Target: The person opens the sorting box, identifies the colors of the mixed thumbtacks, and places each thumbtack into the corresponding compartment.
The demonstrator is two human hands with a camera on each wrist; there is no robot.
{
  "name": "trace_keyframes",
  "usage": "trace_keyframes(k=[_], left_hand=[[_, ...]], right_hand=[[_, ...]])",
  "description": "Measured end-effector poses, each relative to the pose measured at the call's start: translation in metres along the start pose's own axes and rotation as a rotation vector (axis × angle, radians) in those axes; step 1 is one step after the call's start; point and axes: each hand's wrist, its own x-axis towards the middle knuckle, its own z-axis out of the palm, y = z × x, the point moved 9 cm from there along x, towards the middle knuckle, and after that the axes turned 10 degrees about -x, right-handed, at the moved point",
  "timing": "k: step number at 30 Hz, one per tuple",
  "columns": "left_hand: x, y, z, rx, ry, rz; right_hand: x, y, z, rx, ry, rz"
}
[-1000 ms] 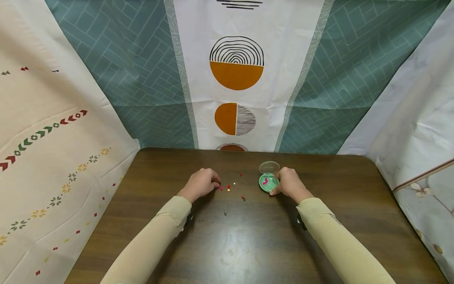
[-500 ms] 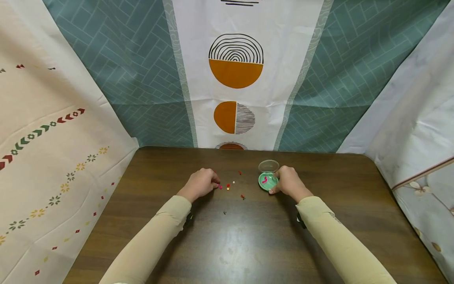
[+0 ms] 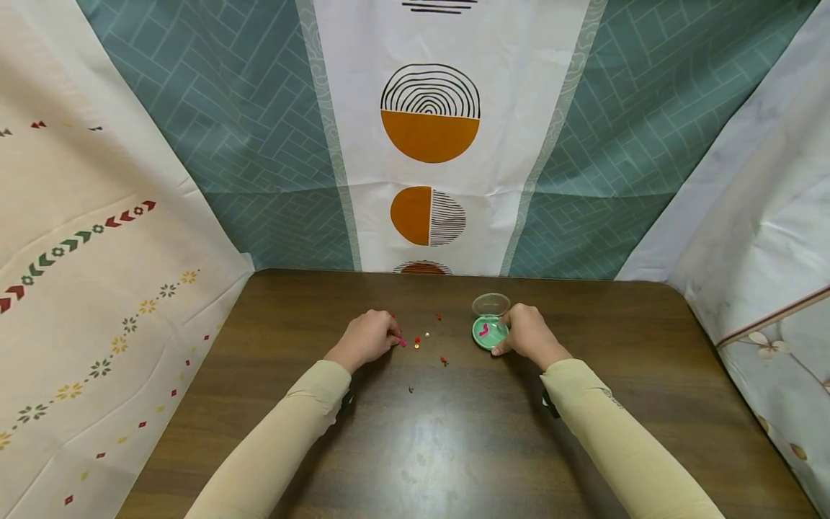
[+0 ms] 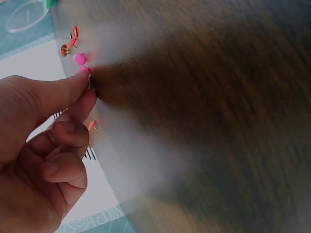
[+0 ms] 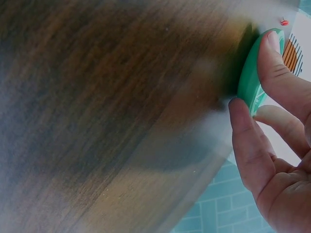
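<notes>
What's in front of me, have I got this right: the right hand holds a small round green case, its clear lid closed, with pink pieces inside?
Not quite: the clear lid is open, tipped back on the far side of the green case, as the head view shows. The right hand does hold it, and pink pieces lie inside.

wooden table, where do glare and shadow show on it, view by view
Head view: pale glare low centre on the dark brown wooden table; left wrist view: broad dark shadow beside the bare left hand; right wrist view: dark shadow beside the round green case.
</notes>
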Motion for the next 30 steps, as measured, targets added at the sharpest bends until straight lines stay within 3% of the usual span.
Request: trace_keyframes(k=[12, 19, 30], left_hand=[[0.006, 0.007, -0.007, -0.037, 0.042, -0.005], [0.015, 0.028, -0.017, -0.101, 0.081, 0.035], [0.032, 0.067, -0.018, -0.133, 0.127, 0.113]], right_hand=[[0.001, 0.001, -0.001, -0.006, 0.013, -0.006], [0.0, 0.001, -0.002, 0.004, 0.014, 0.006], [0.0, 0.003, 0.001, -0.001, -0.006, 0.029]])
